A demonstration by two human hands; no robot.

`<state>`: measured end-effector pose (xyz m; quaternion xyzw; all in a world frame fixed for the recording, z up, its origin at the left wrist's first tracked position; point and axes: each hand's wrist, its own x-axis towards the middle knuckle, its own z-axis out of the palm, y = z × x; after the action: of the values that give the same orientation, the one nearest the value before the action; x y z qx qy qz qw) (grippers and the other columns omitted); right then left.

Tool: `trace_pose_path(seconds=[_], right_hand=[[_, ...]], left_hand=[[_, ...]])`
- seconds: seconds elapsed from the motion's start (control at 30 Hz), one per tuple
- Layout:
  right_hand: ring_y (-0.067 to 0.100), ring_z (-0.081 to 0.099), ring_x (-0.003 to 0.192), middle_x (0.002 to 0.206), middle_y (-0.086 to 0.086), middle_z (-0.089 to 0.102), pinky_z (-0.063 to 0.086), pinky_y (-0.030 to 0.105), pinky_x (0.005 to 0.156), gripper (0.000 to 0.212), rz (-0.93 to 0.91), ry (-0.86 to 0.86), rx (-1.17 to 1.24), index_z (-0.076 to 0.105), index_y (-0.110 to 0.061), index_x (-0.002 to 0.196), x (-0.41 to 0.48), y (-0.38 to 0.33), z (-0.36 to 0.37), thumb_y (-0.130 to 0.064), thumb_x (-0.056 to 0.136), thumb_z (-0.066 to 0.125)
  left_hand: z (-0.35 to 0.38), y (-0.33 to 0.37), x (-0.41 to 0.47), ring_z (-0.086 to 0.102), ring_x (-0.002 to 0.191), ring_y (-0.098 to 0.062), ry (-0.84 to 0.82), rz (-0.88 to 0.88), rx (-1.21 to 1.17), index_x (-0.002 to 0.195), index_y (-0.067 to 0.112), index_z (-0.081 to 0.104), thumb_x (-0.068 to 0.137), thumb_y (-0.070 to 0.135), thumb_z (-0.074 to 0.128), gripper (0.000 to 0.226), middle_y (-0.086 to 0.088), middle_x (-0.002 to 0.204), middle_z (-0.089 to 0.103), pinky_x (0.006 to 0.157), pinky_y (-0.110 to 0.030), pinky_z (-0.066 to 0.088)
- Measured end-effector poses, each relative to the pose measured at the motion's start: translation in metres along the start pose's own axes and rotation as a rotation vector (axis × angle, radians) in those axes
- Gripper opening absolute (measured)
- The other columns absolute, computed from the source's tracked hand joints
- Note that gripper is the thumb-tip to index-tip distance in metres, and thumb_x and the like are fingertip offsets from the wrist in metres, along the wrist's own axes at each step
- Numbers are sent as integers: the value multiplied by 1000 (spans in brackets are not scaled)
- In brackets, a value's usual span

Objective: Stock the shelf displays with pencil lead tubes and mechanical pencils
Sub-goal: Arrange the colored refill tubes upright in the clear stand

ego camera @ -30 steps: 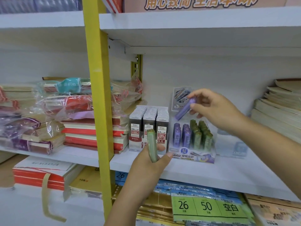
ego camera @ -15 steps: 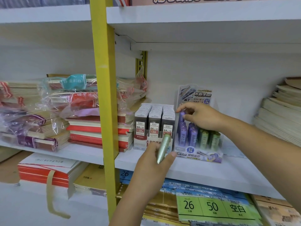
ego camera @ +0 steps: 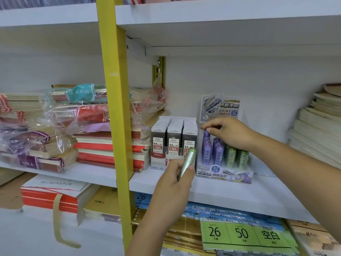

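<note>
Stocking step under way: the purple tube (ego camera: 206, 139) is being seated in the left rear row of the display box (ego camera: 224, 177) on the shelf (ego camera: 239, 194), its cap pinched by the right hand (ego camera: 230, 134). The green tube (ego camera: 189, 161) is gripped in the left hand (ego camera: 173, 183), just before the box. A second ago the purple tube was held tilted above the rows. Next, a release is called for; then the green tube is likely to be slotted in at the box's right side.
</note>
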<state>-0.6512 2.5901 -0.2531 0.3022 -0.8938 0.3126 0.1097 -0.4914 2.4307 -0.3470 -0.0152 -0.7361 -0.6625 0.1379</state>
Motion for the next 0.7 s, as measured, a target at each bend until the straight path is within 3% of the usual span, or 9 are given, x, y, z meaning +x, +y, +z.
trace_pose_path(seconds=[0.1,0.2,0.3,0.37,0.47,0.57,0.7], right_hand=[[14,62,92,95,-4,67,46,22,80,16,-8,19,2,67,-23,105,0,0,1,-17,90,65],[14,64,95,94,-5,70,47,26,84,5,30,-33,-70,69,-20,93,-1,-2,2,-19,90,66],[15,62,96,100,-1,70,45,24,80,14,43,-60,-156,71,-17,99,-4,-11,-4,-25,94,61],[13,61,95,102,-3,70,41,17,73,19,-38,44,-185,72,-18,103,-11,-24,-12,-27,96,56],[4,63,87,94,-18,71,48,14,76,17,-110,97,-32,72,-33,100,-34,-47,-22,-33,95,55],[-11,62,93,96,-25,70,47,13,84,16,-97,-88,166,68,-45,103,-63,-64,-20,-36,91,61],[2,68,91,94,-11,74,52,19,88,21,-77,-85,285,70,-34,102,-81,-65,-14,-19,87,68]], left_hand=[[0,-1,0,46,52,-4,18,6,-6,82,44,58,98,43,52,17,16,62,55,49,-20,39],[-1,-1,0,52,52,0,23,24,-14,92,39,60,99,40,53,9,16,65,60,48,-14,41],[-1,0,0,54,54,0,25,51,-2,92,42,61,99,38,54,11,14,72,63,49,-16,41],[-1,1,1,54,55,-2,37,79,0,90,46,62,99,37,54,15,14,75,65,52,-20,43],[1,3,3,53,56,-3,50,123,-30,94,51,64,99,38,54,17,15,77,66,52,-20,42],[6,6,5,52,56,-2,29,170,-42,95,51,65,99,38,54,18,14,77,66,51,-17,40],[20,10,7,53,61,4,18,229,-21,98,48,68,98,36,56,17,15,78,67,53,-12,42]])
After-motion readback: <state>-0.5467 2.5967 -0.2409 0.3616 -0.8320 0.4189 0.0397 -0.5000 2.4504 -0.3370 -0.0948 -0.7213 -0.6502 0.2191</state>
